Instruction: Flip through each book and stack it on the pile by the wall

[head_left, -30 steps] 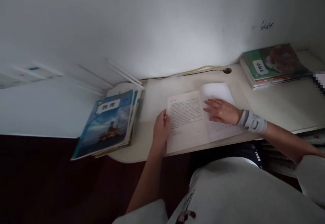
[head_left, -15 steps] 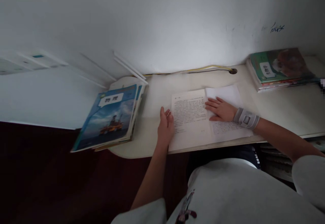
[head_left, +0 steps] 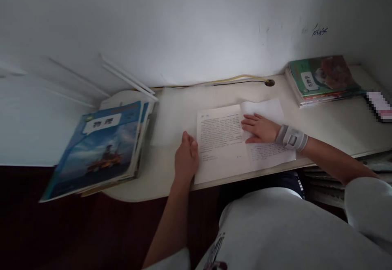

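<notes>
An open book lies on the desk in front of me, with printed text on its left page and on the lower part of its right page. My right hand rests flat on the right page, its fingers spread toward the book's middle fold and a grey band around the wrist. Beside the book's left edge stands my left hand, side-on against the desk. Its fingers are loosely bent and hold nothing that I can see. Part of the right page is hidden under my right hand.
A stack of textbooks with a blue cover overhangs the desk's left end. Another stack with a green cover sits at the back right, near a blurred-out phone-like object. A yellow cable runs along the wall to a desk hole.
The whole view has shifted, so the desk and books appear farther left. My left hand's fingers look slightly more drawn together. The right hand stays on the right page.
</notes>
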Available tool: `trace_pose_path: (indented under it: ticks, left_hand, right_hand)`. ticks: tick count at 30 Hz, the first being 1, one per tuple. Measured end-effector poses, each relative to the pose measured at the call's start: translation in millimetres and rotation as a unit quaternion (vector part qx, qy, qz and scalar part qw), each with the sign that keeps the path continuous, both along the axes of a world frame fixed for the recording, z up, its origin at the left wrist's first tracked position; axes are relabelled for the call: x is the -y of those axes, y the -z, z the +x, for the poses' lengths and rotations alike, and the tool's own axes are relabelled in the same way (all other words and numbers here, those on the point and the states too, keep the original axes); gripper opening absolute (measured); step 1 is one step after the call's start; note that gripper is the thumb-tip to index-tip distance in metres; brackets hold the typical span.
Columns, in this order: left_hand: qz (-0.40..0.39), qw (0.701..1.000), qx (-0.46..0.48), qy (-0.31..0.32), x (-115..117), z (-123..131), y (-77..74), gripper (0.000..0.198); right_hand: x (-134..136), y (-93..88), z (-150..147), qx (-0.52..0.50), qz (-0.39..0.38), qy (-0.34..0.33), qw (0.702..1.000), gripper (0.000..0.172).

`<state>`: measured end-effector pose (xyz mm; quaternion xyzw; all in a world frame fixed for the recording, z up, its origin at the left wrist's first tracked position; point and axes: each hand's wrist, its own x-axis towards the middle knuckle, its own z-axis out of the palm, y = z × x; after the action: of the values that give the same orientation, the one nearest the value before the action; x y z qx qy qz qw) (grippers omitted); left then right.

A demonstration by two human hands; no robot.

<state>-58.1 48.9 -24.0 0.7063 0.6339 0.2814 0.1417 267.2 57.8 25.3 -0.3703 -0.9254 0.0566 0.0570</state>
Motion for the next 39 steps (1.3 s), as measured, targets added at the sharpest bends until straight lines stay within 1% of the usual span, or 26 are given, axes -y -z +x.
trace_pose_path:
  ticks: [5, 7, 9, 10, 12, 13, 14, 15, 16, 17, 18, 19, 20, 22, 24, 28, 30, 34, 39]
  left_hand:
    - [0.023, 0.998, -0.054, 0.019, 2, 8, -1.3, 0.051]
    - [0.022, 0.997, -0.067, 0.027, 2, 8, -1.9, 0.047]
    - [0.021, 0.998, -0.058, 0.033, 3, 6, -4.7, 0.044]
    - [0.027, 0.998, -0.049, 0.030, 4, 5, -7.4, 0.044]
    - [0.053, 0.998, -0.037, 0.023, 8, 10, -15.8, 0.044]
    - [0.070, 0.996, -0.040, 0.029, 13, 17, -21.2, 0.043]
    - [0.088, 0.994, -0.050, 0.049, 18, 27, -27.0, 0.043]
    - [0.103, 0.989, -0.065, 0.089, 25, 41, -33.0, 0.042]
    - [0.112, 0.978, -0.083, 0.153, 33, 57, -38.8, 0.040]
    - [0.124, 0.959, -0.100, 0.233, 41, 75, -44.1, 0.039]
    - [0.133, 0.933, -0.113, 0.315, 49, 93, -48.7, 0.039]
    - [0.143, 0.900, -0.126, 0.392, 57, 111, -52.4, 0.038]
    - [0.164, 0.867, -0.135, 0.451, 64, 127, -55.2, 0.036]
    - [0.208, 0.823, -0.151, 0.506, 73, 152, -57.9, 0.033]
    - [0.234, 0.803, -0.162, 0.523, 76, 167, -57.5, 0.033]
    - [0.277, 0.792, -0.165, 0.519, 74, 179, -51.6, 0.028]
    - [0.299, 0.795, -0.156, 0.505, 74, 184, -48.1, 0.025]
    - [0.318, 0.809, -0.133, 0.476, 76, 188, -41.1, 0.023]
    - [0.321, 0.822, -0.108, 0.458, 79, 186, -33.3, 0.024]
  right_hand:
    - [0, -7.3, 16, -0.008, -0.005, 0.014, 1.000, 0.049]
    - [7, -12.2, 21, -0.016, 0.005, 0.027, 0.999, 0.054]
    - [18, -18.6, 29, -0.026, 0.021, 0.046, 0.998, 0.060]
    - [26, -21.4, 35, -0.031, 0.030, 0.063, 0.997, 0.061]
    - [43, -24.1, 53, -0.039, 0.042, 0.121, 0.991, 0.058]
    - [53, -23.1, 64, -0.041, 0.047, 0.160, 0.985, 0.056]
    - [64, -20.3, 75, -0.042, 0.051, 0.198, 0.978, 0.054]
    - [76, -15.8, 86, -0.041, 0.054, 0.234, 0.970, 0.054]
    - [89, -9.9, 96, -0.040, 0.059, 0.265, 0.962, 0.054]
    - [102, -3.2, 103, -0.038, 0.064, 0.289, 0.954, 0.056]
    - [115, 3.9, 108, -0.036, 0.068, 0.306, 0.949, 0.060]
    - [128, 10.8, 111, -0.033, 0.070, 0.318, 0.945, 0.063]
    - [140, 17.0, 112, -0.029, 0.070, 0.325, 0.943, 0.066]
    - [159, 26.5, 109, -0.018, 0.068, 0.331, 0.941, 0.069]
    - [172, 31.8, 104, -0.003, 0.070, 0.339, 0.938, 0.069]
    - [181, 34.4, 98, 0.010, 0.080, 0.354, 0.932, 0.068]
    - [180, 34.2, 99, 0.005, 0.077, 0.354, 0.932, 0.068]
    - [179, 32.9, 100, 0.000, 0.071, 0.349, 0.934, 0.070]
    - [182, 31.2, 97, 0.017, 0.070, 0.350, 0.934, 0.068]
